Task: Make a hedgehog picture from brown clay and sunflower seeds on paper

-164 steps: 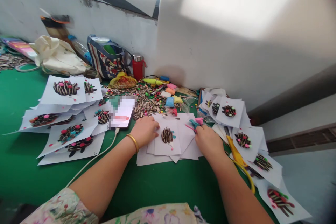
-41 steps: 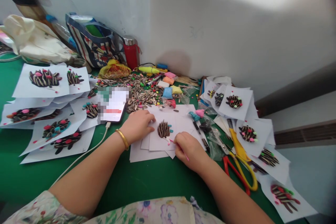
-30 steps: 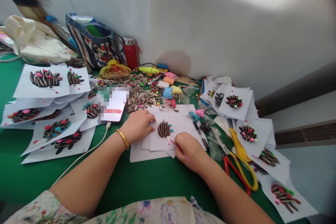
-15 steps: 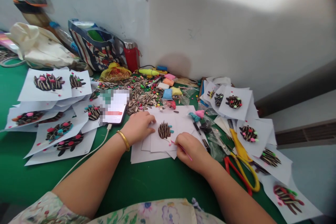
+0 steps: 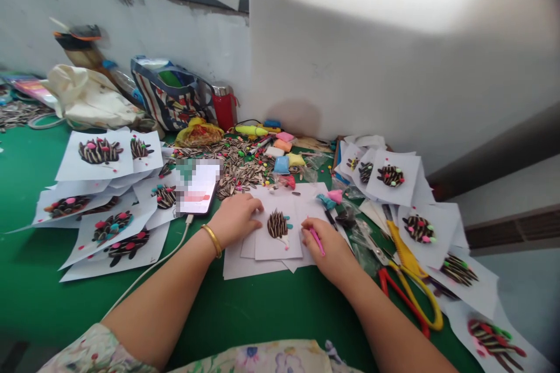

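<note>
A white sheet (image 5: 265, 249) lies on a few other papers in front of me. On it is a hedgehog-like figure (image 5: 277, 225) of striped sunflower seeds on dark clay, with blue bits at its right and white and pink bits below. My left hand (image 5: 238, 220) rests at the sheet's left edge, fingers spread and holding nothing. Just right of the sheet, my right hand (image 5: 328, 249) is closed round a thin pink stick-like tool (image 5: 318, 242), its tip apart from the figure.
Loose sunflower seeds (image 5: 242, 166) and clay packets (image 5: 282, 165) lie behind the papers. A phone (image 5: 199, 189) on a cable is to the left. Scissors (image 5: 409, 285) and a yellow cutter (image 5: 402, 245) lie right. Finished seed pictures (image 5: 98, 151) are stacked on both sides.
My right hand has drawn back to the right, taking the pink tool off the lower part of the figure. The left hand stays at the sheet's edge. The camera view has tilted up slightly.
</note>
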### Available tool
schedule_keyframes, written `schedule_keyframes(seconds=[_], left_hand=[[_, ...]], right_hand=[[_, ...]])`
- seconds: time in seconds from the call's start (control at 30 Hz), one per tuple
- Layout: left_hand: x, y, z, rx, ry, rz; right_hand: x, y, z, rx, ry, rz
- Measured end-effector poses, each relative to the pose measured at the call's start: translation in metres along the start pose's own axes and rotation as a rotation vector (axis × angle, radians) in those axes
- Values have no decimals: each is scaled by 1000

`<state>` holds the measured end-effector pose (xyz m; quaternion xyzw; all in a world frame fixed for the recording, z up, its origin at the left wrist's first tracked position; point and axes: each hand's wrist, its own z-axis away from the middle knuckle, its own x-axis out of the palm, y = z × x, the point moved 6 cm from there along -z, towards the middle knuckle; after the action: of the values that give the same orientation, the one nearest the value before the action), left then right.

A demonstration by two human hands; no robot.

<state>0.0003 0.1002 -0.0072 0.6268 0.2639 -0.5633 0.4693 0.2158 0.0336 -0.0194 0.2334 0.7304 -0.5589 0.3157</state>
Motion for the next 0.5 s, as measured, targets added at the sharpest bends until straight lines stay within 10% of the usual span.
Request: schedule_keyframes(seconds=[0.5], left_hand=[[0,-3,0,-26,13,21]], right_hand=[[10,5,-14,120,38,-325]])
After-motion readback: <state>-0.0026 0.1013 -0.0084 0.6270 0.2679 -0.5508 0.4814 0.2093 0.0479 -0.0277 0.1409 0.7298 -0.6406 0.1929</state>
